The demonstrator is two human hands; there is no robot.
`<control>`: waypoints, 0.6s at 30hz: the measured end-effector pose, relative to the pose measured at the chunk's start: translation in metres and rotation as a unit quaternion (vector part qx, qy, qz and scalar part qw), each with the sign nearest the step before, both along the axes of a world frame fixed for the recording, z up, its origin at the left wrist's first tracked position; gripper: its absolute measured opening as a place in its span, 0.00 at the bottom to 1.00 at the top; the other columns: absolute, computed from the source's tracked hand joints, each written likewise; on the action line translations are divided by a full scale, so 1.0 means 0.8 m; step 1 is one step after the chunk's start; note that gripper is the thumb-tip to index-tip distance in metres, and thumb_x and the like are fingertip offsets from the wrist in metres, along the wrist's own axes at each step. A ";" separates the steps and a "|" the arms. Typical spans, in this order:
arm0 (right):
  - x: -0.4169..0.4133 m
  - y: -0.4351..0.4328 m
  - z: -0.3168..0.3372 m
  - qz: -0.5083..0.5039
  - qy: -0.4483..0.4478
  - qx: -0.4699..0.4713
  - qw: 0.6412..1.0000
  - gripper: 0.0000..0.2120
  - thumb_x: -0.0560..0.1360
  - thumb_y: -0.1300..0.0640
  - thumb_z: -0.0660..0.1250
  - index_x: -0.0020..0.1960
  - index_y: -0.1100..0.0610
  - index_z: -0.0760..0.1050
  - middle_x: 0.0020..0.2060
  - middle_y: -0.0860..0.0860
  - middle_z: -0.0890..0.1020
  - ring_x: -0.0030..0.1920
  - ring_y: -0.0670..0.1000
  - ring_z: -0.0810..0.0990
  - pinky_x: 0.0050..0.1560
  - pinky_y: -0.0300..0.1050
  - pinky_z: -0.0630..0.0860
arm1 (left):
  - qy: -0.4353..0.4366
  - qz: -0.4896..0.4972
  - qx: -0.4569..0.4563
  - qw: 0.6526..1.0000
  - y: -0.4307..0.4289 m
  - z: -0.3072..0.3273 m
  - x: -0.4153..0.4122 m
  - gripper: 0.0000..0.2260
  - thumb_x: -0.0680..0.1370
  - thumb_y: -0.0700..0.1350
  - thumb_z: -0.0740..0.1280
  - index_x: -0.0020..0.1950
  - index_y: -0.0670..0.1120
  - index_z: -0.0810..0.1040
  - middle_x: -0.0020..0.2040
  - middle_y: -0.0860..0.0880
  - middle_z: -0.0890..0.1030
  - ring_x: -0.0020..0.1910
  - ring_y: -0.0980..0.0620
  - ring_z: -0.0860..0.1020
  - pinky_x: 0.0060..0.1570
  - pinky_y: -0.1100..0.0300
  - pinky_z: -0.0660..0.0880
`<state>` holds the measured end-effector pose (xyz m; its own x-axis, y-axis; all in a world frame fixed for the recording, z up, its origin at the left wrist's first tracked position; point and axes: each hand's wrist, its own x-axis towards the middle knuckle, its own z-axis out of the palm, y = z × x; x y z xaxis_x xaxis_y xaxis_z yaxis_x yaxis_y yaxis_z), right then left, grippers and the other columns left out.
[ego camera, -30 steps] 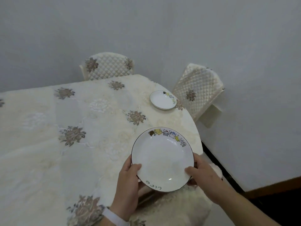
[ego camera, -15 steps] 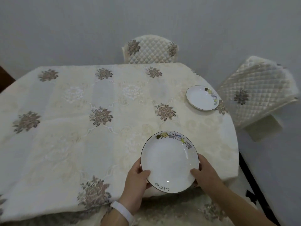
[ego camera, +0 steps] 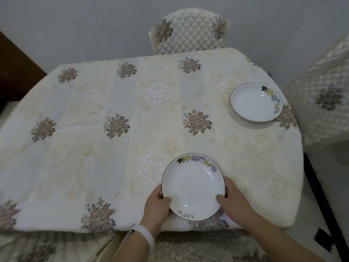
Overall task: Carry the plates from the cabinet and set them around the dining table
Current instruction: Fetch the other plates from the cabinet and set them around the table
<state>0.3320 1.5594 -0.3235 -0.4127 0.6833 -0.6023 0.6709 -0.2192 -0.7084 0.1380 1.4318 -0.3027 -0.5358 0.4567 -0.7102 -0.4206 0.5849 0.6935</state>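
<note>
The left hand and the right hand hold the plate by its two sides, fingers curled around the rim, low over the near edge of the desk. I cannot tell if it already touches the cloth. Released so near the edge, it may tilt or slide off the soft padding. Its near rim carries dark letters, upside down, perhaps "LIFO", not surely readable. A second plate lies at the right.
</note>
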 end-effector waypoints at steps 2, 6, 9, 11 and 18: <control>0.000 0.006 -0.005 0.013 -0.001 0.000 1.000 0.29 0.72 0.64 0.62 0.70 0.46 0.65 0.56 0.44 0.80 0.54 0.46 0.78 0.52 0.45 0.75 | 0.011 -0.002 -0.010 1.000 0.003 -0.004 0.000 0.23 0.73 0.28 0.59 0.55 0.52 0.81 0.46 0.49 0.86 0.49 0.45 0.82 0.44 0.48 0.82; -0.003 0.015 -0.008 0.027 -0.001 -0.003 1.000 0.29 0.72 0.64 0.63 0.70 0.46 0.64 0.54 0.43 0.80 0.53 0.46 0.79 0.52 0.46 0.76 | 0.029 -0.001 -0.022 0.999 0.007 -0.009 0.002 0.23 0.72 0.28 0.59 0.52 0.53 0.82 0.44 0.50 0.86 0.47 0.46 0.83 0.48 0.43 0.81; -0.003 0.017 -0.010 0.036 -0.003 -0.001 0.999 0.29 0.72 0.63 0.63 0.70 0.46 0.64 0.52 0.42 0.80 0.50 0.44 0.79 0.47 0.44 0.75 | 0.027 0.013 -0.022 0.999 0.007 -0.013 0.003 0.22 0.72 0.28 0.59 0.48 0.54 0.82 0.43 0.48 0.86 0.46 0.45 0.83 0.47 0.45 0.81; -0.002 0.018 -0.011 0.041 -0.003 -0.001 0.999 0.28 0.73 0.62 0.63 0.70 0.46 0.64 0.51 0.41 0.80 0.49 0.43 0.79 0.47 0.44 0.75 | 0.011 0.042 -0.023 0.999 0.005 -0.016 0.003 0.19 0.73 0.29 0.61 0.51 0.50 0.81 0.45 0.46 0.86 0.47 0.44 0.83 0.44 0.48 0.81; -0.002 0.026 -0.001 0.049 -0.009 0.025 0.998 0.19 0.78 0.57 0.64 0.68 0.52 0.67 0.48 0.43 0.80 0.46 0.43 0.79 0.42 0.39 0.72 | -0.006 0.074 -0.015 0.997 -0.005 -0.008 0.004 0.11 0.76 0.32 0.62 0.53 0.43 0.79 0.46 0.43 0.86 0.47 0.43 0.83 0.48 0.48 0.80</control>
